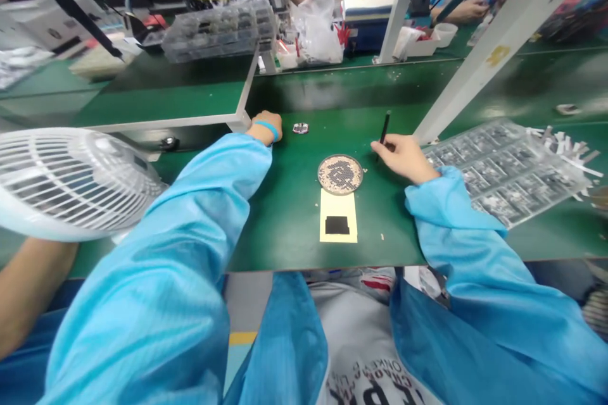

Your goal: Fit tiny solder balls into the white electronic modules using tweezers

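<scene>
Head view: my left hand is curled on the green workbench, can't tell if it holds anything. My right hand pinches one black stylus upright. Risk: a sleeve or the fan on the left could scatter the open round dish of small dark parts between my hands. Counts: one dish, one small metal part, one cream pad, one black square, two clear trays.
</scene>
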Tool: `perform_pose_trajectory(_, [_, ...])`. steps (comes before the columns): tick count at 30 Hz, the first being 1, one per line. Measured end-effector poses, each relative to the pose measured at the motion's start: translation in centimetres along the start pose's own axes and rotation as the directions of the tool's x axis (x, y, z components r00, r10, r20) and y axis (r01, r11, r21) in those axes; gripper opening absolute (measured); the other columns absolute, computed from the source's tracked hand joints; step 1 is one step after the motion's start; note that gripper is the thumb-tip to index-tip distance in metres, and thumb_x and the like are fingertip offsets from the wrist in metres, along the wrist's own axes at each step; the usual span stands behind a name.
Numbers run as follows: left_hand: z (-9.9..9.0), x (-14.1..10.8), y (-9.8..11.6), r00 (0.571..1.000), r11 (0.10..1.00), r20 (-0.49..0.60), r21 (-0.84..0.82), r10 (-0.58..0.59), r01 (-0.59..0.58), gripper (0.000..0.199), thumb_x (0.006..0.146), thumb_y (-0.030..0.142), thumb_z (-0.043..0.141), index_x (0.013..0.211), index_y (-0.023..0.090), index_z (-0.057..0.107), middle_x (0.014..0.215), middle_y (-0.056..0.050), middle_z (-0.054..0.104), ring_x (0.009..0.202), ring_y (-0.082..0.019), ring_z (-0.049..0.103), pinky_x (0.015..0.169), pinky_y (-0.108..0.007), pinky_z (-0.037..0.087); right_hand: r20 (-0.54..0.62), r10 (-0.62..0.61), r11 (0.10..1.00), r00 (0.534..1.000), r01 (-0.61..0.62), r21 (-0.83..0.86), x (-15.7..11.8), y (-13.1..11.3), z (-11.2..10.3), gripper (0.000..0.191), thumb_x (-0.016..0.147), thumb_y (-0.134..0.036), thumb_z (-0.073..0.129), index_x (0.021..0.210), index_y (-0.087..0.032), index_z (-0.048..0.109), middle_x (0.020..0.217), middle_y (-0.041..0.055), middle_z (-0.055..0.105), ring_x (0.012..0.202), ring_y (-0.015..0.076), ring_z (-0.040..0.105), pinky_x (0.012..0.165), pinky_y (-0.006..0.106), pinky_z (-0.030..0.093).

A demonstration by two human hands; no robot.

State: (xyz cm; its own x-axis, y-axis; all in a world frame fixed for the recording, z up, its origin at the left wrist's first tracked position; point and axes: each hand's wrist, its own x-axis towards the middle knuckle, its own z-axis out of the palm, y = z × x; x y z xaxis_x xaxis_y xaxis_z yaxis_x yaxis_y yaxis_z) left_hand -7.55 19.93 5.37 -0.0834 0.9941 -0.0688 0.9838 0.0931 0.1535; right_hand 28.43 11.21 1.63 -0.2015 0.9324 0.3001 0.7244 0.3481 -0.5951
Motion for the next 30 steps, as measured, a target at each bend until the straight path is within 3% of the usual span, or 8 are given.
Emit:
perform_pose_trajectory(3, [0.0, -3.6, 0.4, 0.995, 0.988, -0.049, -0.121, 0.090, -0.095, 0.044, 0.077, 0.021, 0.078, 0.117, 0.003, 0.072, 0.127, -0.020, 0.063, 0.119, -0.035, 0.062, 0.109, -0.048, 0.046, 0.008, 0.007, 0.938, 1.000, -0.010, 0.348, -1.2, -2.5, 0.0, 0.034, 0.087, -0.049, 0.073, 0.087, -0.016, 0.069, 0.075, 0.0050, 0.070, 0.064, 0.0161, 0.062, 0.060, 0.030, 0.049])
perform_pose_trajectory(6, [0.8, -8.9, 1.1, 0.962, 0.800, 0.070, -0.572, 0.264, -0.178, 0.033, 0.083, 0.034, 0.077, 0.102, 0.007, 0.074, 0.098, -0.012, 0.072, 0.093, -0.022, 0.068, 0.090, -0.038, 0.057, 0.174, -0.029, 0.763, 0.984, -0.091, 0.640, -3.7, -5.7, 1.5, 0.038, 0.078, -0.048, 0.083, 0.090, -0.016, 0.068, 0.078, 0.0057, 0.074, 0.066, 0.0176, 0.070, 0.064, 0.032, 0.059])
perform_pose_trajectory(8, [1.7, -12.5, 1.6, 0.895, 0.607, 0.200, -0.789, 0.398, -0.093, 0.045, 0.081, 0.051, 0.079, 0.095, 0.009, 0.072, 0.090, -0.012, 0.073, 0.080, -0.019, 0.069, 0.073, -0.033, 0.059, 0.263, -0.066, 0.706, 0.963, -0.141, 0.694, -5.6, -7.3, 3.0, 0.037, 0.076, -0.046, 0.085, 0.090, -0.015, 0.069, 0.079, 0.0059, 0.075, 0.069, 0.0181, 0.073, 0.066, 0.032, 0.062])
perform_pose_trajectory(10, [2.9, -15.3, 1.9, 0.841, 0.494, 0.279, -0.869, 0.464, 0.016, 0.053, 0.078, 0.062, 0.079, 0.089, 0.010, 0.069, 0.080, -0.011, 0.072, 0.067, -0.016, 0.067, 0.058, -0.027, 0.055, 0.289, -0.099, 0.727, 0.952, -0.129, 0.674, -7.1, -8.2, 4.4, 0.036, 0.077, -0.045, 0.085, 0.091, -0.014, 0.071, 0.080, 0.0059, 0.075, 0.069, 0.0168, 0.072, 0.064, 0.029, 0.061])
perform_pose_trajectory(12, [4.1, -17.1, 2.0, 0.846, 0.416, 0.273, -0.907, 0.458, 0.068, 0.055, 0.080, 0.064, 0.077, 0.088, 0.011, 0.067, 0.074, -0.010, 0.072, 0.060, -0.014, 0.065, 0.050, -0.023, 0.051, 0.277, -0.113, 0.777, 0.954, -0.089, 0.624, -8.0, -8.4, 5.3, 0.034, 0.079, -0.044, 0.084, 0.092, -0.014, 0.072, 0.078, 0.0054, 0.075, 0.067, 0.0154, 0.070, 0.061, 0.027, 0.059])
perform_pose_trajectory(17, [6.1, -18.5, 2.1, 0.878, 0.342, 0.241, -0.935, 0.413, 0.096, 0.053, 0.083, 0.059, 0.077, 0.100, 0.010, 0.068, 0.074, -0.009, 0.074, 0.056, -0.013, 0.066, 0.043, -0.018, 0.046, 0.275, -0.084, 0.821, 0.958, -0.089, 0.563, -8.3, -7.9, 5.8, 0.033, 0.082, -0.044, 0.081, 0.092, -0.015, 0.072, 0.076, 0.0048, 0.073, 0.066, 0.0155, 0.069, 0.058, 0.026, 0.056])
perform_pose_trajectory(24, [6.6, -18.5, 1.9, 0.893, 0.316, 0.228, -0.943, 0.387, 0.104, 0.052, 0.085, 0.057, 0.075, 0.106, 0.010, 0.069, 0.073, -0.010, 0.076, 0.050, -0.012, 0.063, 0.041, -0.019, 0.046, 0.300, -0.124, 0.822, 0.946, -0.071, 0.565, -8.4, -8.2, 5.6, 0.028, 0.083, -0.041, 0.081, 0.091, -0.015, 0.072, 0.076, 0.0034, 0.072, 0.065, 0.0124, 0.067, 0.057, 0.022, 0.055])
perform_pose_trajectory(30, [6.5, -19.0, 2.4, 0.922, 0.299, 0.229, -0.945, 0.313, 0.133, 0.052, 0.080, 0.051, 0.080, 0.108, 0.009, 0.067, 0.073, -0.010, 0.076, 0.054, -0.016, 0.067, 0.037, -0.018, 0.042, 0.314, -0.054, 0.618, 0.948, -0.215, 0.756, -8.0, -9.1, 4.9, 0.028, 0.084, -0.038, 0.082, 0.089, -0.016, 0.066, 0.079, 0.0045, 0.075, 0.070, 0.0161, 0.075, 0.066, 0.027, 0.064])
